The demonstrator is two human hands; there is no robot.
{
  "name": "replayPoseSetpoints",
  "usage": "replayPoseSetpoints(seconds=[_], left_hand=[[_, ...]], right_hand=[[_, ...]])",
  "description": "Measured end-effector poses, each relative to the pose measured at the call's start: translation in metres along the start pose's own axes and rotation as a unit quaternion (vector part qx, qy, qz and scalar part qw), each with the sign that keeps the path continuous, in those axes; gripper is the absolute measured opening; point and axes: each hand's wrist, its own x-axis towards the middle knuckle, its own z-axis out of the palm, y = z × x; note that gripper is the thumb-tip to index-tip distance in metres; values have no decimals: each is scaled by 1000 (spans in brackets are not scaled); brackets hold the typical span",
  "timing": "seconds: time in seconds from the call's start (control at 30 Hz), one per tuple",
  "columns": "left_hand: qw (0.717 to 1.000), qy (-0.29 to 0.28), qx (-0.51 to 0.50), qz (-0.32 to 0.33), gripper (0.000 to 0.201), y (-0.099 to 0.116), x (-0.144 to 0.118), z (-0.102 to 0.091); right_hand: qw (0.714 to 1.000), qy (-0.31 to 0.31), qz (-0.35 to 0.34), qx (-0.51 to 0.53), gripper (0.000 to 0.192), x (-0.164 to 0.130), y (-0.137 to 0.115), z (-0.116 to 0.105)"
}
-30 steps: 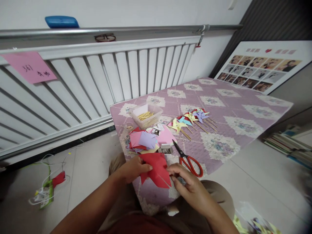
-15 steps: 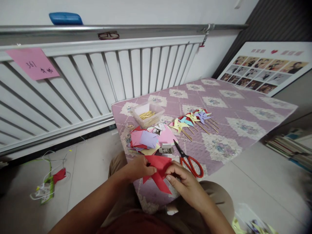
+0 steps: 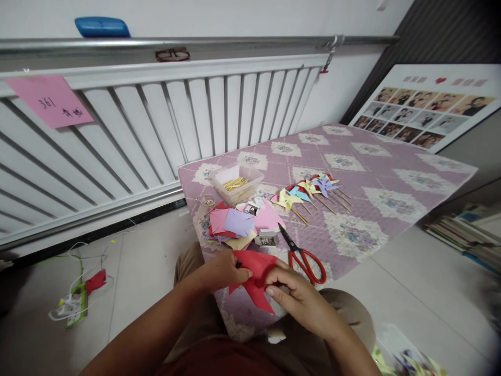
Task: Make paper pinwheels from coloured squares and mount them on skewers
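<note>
Both hands are on the red folded paper piece (image 3: 254,279) at lower centre: our left hand (image 3: 221,271) pinches its left edge, our right hand (image 3: 299,297) grips the right side with thumb on top. It looks half-folded, so we'd say this one's mid-way. Finished paper pinwheels on sticks (image 3: 309,190) sit mid-frame, coloured paper squares (image 3: 235,224) wait left of the red-handled scissors (image 3: 303,258) on the purple quilted table cover (image 3: 371,172).

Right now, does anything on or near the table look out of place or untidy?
Yes. The scissors lie open with blades apart near the hands. Cut papers sit in a loose heap. On the floor, a tangle of wires lies beside a red scrap.
</note>
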Motion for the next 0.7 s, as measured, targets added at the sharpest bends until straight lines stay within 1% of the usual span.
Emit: replayPoseSetpoints(seconds=[0.07,0.1,0.23,0.4,0.57,0.7], left_hand=[[998,-39,55,11,12,0,1,1],[995,-48,81,14,14,0,1,2],[990,-36,134,8,20,3,0,5],[990,-34,139,-5,19,8,-2,7],[989,-26,141,-21,22,7,-4,8],[992,-36,122,7,18,10,-4,8]], right_hand=[[1000,14,9,-1,17,1,2,3],[1000,23,14,-2,18,1,3,5],[997,67,26,-18,20,4,3,13],[993,106,14,-54,20,8,3,19],[988,124,13,-90,19,10,8,23],[987,131,12,-93,19,11,10,25]])
